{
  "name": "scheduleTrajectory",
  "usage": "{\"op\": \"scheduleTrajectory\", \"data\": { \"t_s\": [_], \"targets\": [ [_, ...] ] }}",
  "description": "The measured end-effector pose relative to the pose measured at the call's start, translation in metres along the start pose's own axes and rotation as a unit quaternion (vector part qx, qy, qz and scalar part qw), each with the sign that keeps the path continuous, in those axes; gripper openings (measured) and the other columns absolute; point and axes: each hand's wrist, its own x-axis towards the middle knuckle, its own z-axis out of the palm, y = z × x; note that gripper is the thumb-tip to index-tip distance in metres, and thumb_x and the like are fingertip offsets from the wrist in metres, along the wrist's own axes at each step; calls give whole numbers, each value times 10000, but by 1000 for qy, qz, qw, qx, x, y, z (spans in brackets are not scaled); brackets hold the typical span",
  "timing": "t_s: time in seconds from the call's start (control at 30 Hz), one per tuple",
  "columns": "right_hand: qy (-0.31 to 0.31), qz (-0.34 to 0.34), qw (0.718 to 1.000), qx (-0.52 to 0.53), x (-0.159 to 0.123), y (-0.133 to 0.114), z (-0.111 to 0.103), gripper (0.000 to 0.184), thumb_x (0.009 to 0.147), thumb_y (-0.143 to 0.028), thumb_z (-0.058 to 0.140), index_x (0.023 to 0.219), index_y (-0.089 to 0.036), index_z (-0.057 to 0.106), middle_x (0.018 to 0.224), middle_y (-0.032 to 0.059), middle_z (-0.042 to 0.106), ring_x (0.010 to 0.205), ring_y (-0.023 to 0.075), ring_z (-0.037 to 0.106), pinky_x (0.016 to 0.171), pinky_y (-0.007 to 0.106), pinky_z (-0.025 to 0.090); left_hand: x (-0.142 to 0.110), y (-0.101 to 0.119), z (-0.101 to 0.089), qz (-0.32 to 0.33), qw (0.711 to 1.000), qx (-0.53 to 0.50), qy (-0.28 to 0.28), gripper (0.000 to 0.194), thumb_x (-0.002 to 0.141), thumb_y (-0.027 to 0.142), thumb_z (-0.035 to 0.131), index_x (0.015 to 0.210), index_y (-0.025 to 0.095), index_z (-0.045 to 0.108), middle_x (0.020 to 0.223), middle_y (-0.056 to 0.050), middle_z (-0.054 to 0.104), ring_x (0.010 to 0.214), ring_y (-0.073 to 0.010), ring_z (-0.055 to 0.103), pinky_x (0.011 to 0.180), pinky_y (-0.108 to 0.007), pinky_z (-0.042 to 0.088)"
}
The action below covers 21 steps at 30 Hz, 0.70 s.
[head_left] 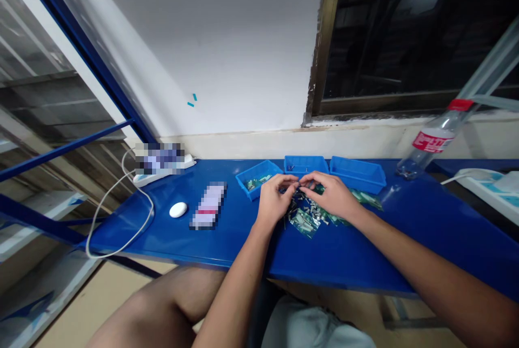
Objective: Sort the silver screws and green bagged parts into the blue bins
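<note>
The work looks partway, with small parts [256,182] in the left tray [254,193], screws [314,212] loose on the desk [332,259], and the left hand's [277,196] and right hand's [330,194] grip unclear.

From the seat's side, the blue table [336,264] carried small metal parts [314,210] and clear packets [305,223] around its centre. Blue trays [306,161] stood from eleven to one o'clock, a plastic bottle [432,144] at two, a blurred phone-like slab [207,206] and white oval object [178,209] at nine.

a dark window [389,45] sits in a white wall [235,56] above a blue table [324,261]
</note>
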Motion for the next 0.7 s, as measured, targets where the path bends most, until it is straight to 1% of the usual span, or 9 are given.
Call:
{"op": "scheduleTrajectory", "data": {
  "t_s": [0.1,0.17,0.23,0.3,0.37,0.43,0.5,0.6,0.7],
  "targets": [
    [3,17,1000,8,0,-1,3,108,912,-313,654,985,-248,699,895,28,750,804,211,683,759,353,550,0,-3,2,-33,997,-63,-3,166,919,305,743,1028,183,765,1024,-71,809,926,-204,784,880,-330,641],
    [9,27,999,16,-1,-3,5,91,887,-294,658,961,-246,679,868,20,737,782,202,673,739,342,542,1,-4,3,-48,996,-77,-5,191,910,330,755,1017,173,775,1018,-75,816,932,-212,786,894,-339,639],
    [12,31,999,31,-1,-6,5,119,863,-279,656,976,-244,652,846,15,714,759,194,657,721,333,539,1,-3,3,-54,996,-72,-5,227,910,354,754,1037,168,782,1043,-81,817,947,-216,783,904,-341,634],
    [11,28,999,42,-1,-10,4,208,851,-260,636,1058,-242,634,826,10,688,729,189,636,703,329,536,1,-1,2,-48,997,-62,-1,296,917,383,749,1126,175,774,1075,-77,814,961,-214,778,895,-329,630],
    [21,26,999,40,-2,-12,2,285,855,-250,604,1139,-241,629,820,11,676,706,190,623,687,331,533,0,1,1,-42,998,-42,5,384,925,423,740,1230,189,747,1056,-65,816,932,-208,776,853,-312,628],
    [45,30,998,35,-2,-12,1,269,870,-254,590,1132,-242,647,840,21,690,718,198,635,695,338,538,-2,4,1,-44,999,-18,-5,436,941,468,715,1279,193,729,961,-49,821,854,-204,775,802,-306,627],
    [63,31,997,25,-2,-9,0,182,882,-264,605,1049,-242,673,880,31,717,754,208,660,722,345,544,-3,4,2,-50,998,-8,-26,451,950,494,696,1278,186,732,910,-44,822,822,-212,780,790,-315,631],
    [48,8,999,9,-3,-5,0,98,908,-267,621,964,-241,697,908,41,724,777,212,663,742,349,539,-4,0,3,-55,997,-26,-45,426,933,454,729,1256,175,741,1027,-69,828,939,-241,796,872,-339,640],
    [23,-8,1000,4,-3,-3,2,107,935,-298,630,962,-238,715,887,48,701,766,213,639,716,347,529,-3,-3,4,-55,997,-35,-33,357,924,337,746,1241,174,741,1109,-83,816,1021,-254,791,942,-371,636]
  ]
}}
